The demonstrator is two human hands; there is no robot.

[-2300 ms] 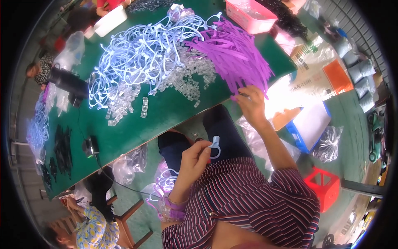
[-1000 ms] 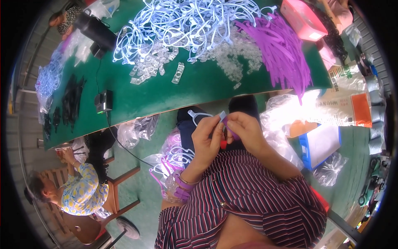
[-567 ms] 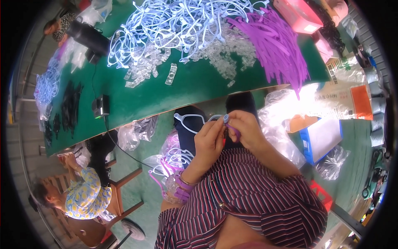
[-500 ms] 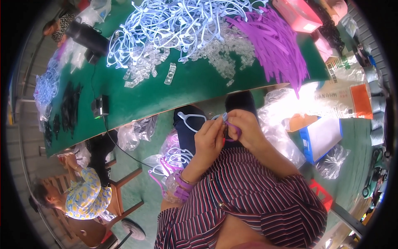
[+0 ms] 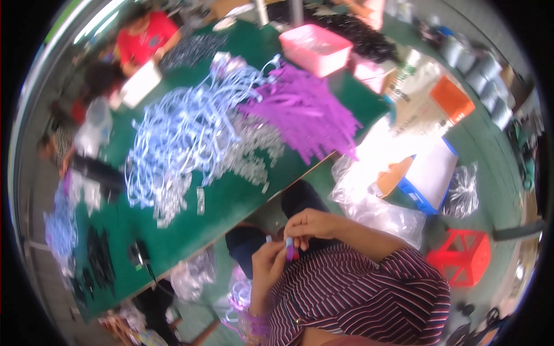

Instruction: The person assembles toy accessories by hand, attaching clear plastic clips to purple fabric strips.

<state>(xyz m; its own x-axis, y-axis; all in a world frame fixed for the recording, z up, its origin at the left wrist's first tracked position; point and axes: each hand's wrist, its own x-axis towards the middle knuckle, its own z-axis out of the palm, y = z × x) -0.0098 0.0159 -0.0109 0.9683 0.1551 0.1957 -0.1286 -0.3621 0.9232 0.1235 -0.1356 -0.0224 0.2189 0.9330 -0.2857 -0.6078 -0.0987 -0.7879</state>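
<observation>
In front of my lap, my left hand is closed, its fingertips pinching a light blue plastic frame, shaped like a goggle frame. My right hand is closed too, fingers together at the other side of the same piece. Between the hands show a light blue end and a short purple strap; most of the piece is hidden by my fingers. On the green table beyond lie a heap of light blue frames, a fan of purple straps and a pile of clear plastic pieces.
A pink bin stands at the table's far side. Black parts and a black box with a cord lie at the left. Right of me are clear bags, a blue-edged box and a red stool. Another person works across the table.
The view has swung, bringing the far side and red stool further in. My hands have drawn closer around the piece; the frame's loop, plainly seen before, is now mostly hidden.
</observation>
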